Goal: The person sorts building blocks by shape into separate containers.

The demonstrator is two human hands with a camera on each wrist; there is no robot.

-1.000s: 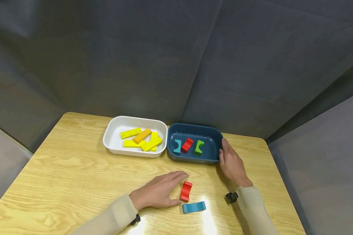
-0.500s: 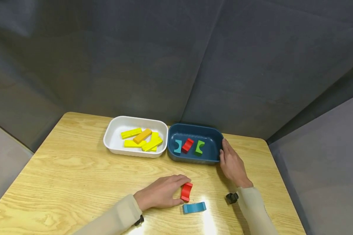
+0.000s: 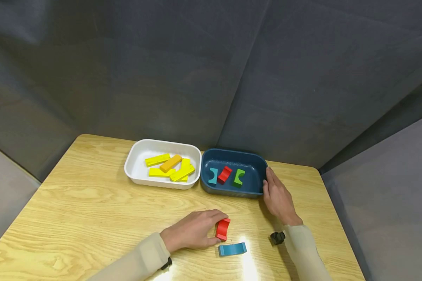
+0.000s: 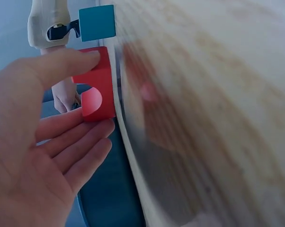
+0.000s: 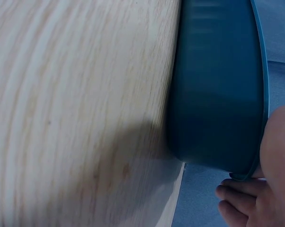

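Note:
My left hand [image 3: 195, 230] pinches a red arch block [image 3: 223, 229] on the table, thumb at its near end and fingers at the far end. In the left wrist view the curved notch of the red block [image 4: 96, 90] shows between thumb and fingers. Close by lies a blue arch block [image 3: 232, 249], nearer the table's front. My right hand [image 3: 278, 195] holds the right end of a dark blue tub [image 3: 232, 191] by its rim. Inside the tub lie a light blue notched block [image 3: 213, 175], a red one [image 3: 224, 175] and a green one [image 3: 238, 177].
A white tub [image 3: 135, 177] stands against the dark blue tub's left side, with several yellow blocks [image 3: 157, 159] and an orange block [image 3: 170, 163] in it. A dark grey curtain [image 3: 183, 78] rises behind the wooden table [image 3: 91, 203].
My left hand has moved slightly right and nearer, and its fingers have closed onto the red arch block. The right hand stays at the tub's end.

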